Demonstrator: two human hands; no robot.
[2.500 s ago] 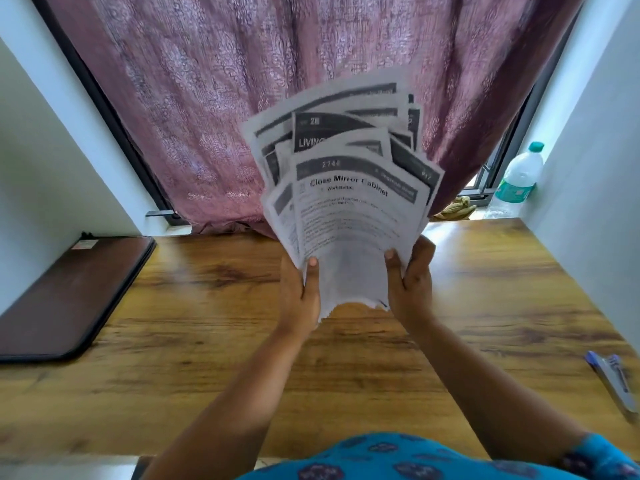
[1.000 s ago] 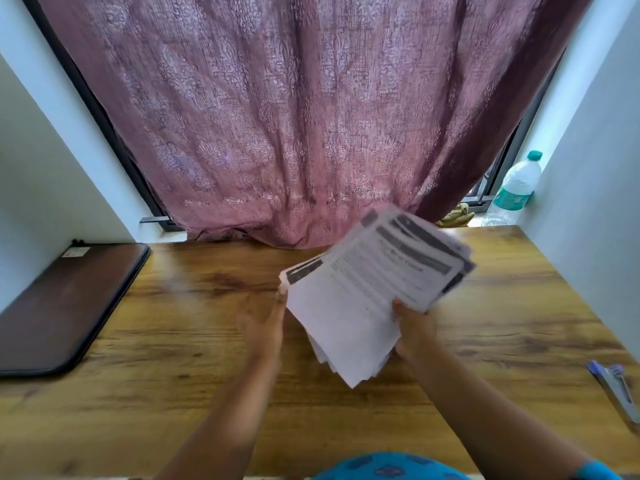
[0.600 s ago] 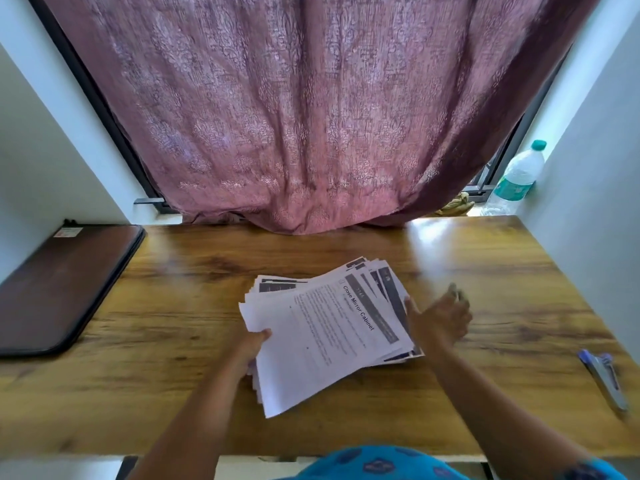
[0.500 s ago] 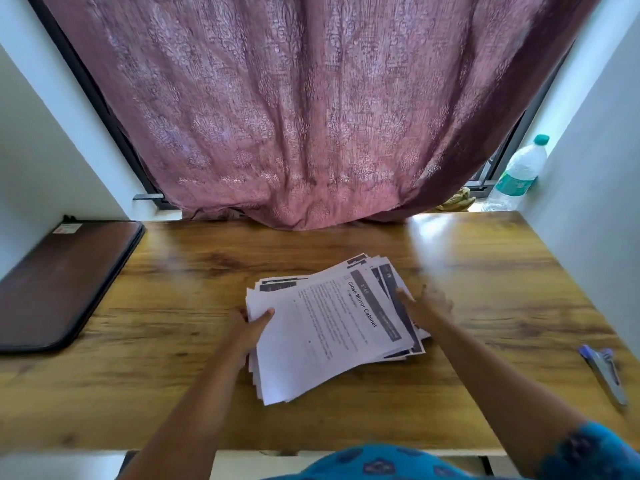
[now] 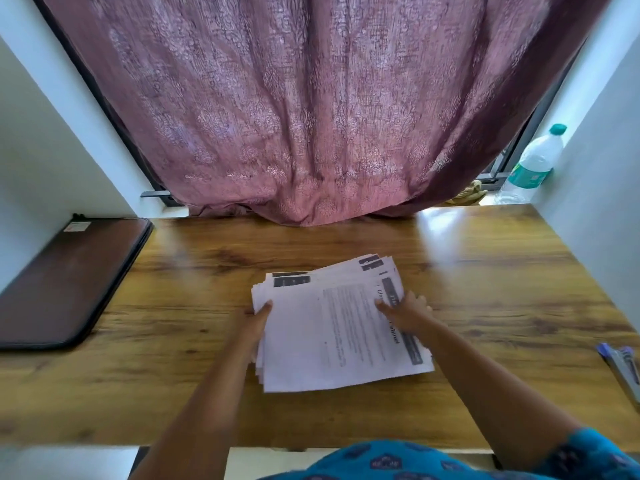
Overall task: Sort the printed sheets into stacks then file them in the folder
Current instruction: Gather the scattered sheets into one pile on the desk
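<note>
Desk: wooden table [image 5: 485, 306] with a strong grain, pushed into a nook between two pale walls, some glare on the far right part.
Backdrop: mauve patterned curtain [image 5: 311, 116] hangs over the window and bunches up right at the table's far edge.
Papers: the printed sheets [image 5: 329, 327] lie flat on the table, roughly in the middle. It's a messy pile, fanned out at the far end so you can see dark header bars from the pages underneath. The top page is turned sideways, with its heading running along the right edge.
Left hand: left hand [image 5: 254, 323] is at the pile's left edge, thumb on top of the sheets and the rest of the fingers tucked under or beside the edge, so it looks like it's pinching that side.
Right hand: right hand [image 5: 407, 311] sits on the right part of the top page, fingers spread and pretty much straight, pressing down, not wrapped round anything.
Folder: dark brown folder [image 5: 65, 282] lies closed on the far left of the table, well apart from the pile.
Other stuff: plastic water bottle [image 5: 531, 164] with a teal cap stands on the window ledge at back right. A blue-and-grey stapler-looking thing [image 5: 621, 367] is at the right edge, partly cut off.
Person: blue patterned sleeve [image 5: 450, 459] at the bottom of the view.
</note>
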